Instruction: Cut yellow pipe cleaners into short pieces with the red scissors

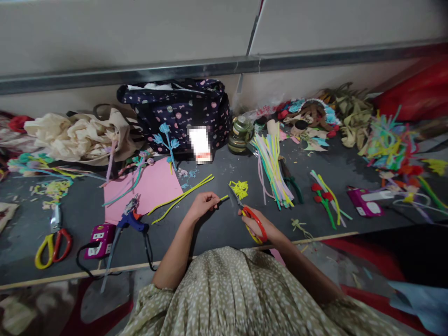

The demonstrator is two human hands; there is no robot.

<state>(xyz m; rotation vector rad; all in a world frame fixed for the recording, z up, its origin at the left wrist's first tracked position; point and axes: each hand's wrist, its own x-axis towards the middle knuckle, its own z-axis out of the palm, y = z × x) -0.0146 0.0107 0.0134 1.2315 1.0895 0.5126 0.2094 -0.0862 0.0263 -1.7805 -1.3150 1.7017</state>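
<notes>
My left hand [205, 205] pinches a short yellow-green pipe cleaner [224, 198], its free end pointing toward the scissors. The red and yellow scissors [255, 225] are in my right hand [259, 223], their blades angled up and left, slightly apart from the pipe cleaner. Just beyond the blade tips lies a small pile of cut yellow pieces [239, 188]. Two long yellow pipe cleaners [182, 196] rest left of my left hand, one end near the pink sheet [154, 184]. A bundle of pastel pipe cleaners [275, 170] lies to the right of the pile.
A blue glue gun [132, 221], a purple box [100, 240] and second scissors [54, 238] lie at the left. Behind stand a patterned dark bag [175, 112] and stacked jars [241, 134]. Red flowers [324, 197] and another purple box [366, 202] are at the right.
</notes>
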